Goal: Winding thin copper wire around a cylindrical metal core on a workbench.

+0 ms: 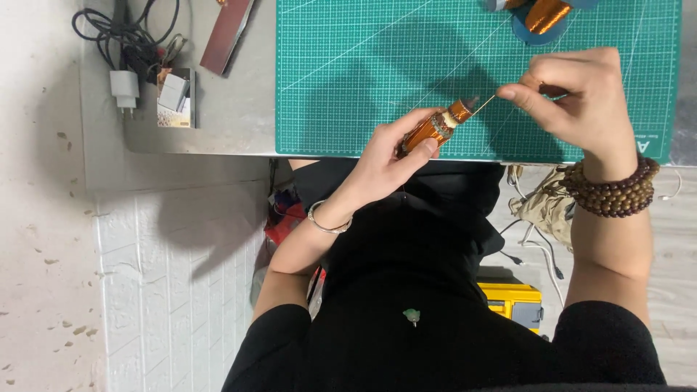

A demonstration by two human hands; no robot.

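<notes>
Left hand (385, 156) clenched the copper coil (434, 128) over the mat (348, 72) edge; right hand (581, 94) pinched its wire (485, 106) taut. Overpulling might have snapped the wire

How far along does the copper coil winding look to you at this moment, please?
Already done: the coil in the left hand carries a full layer of copper winding. In hand: the right hand pinches a thin wire running taut from the coil's end, above the green cutting mat. Left: that wire end is loose in the fingers, not fastened, and a copper spool on the mat holds more wire.
</notes>
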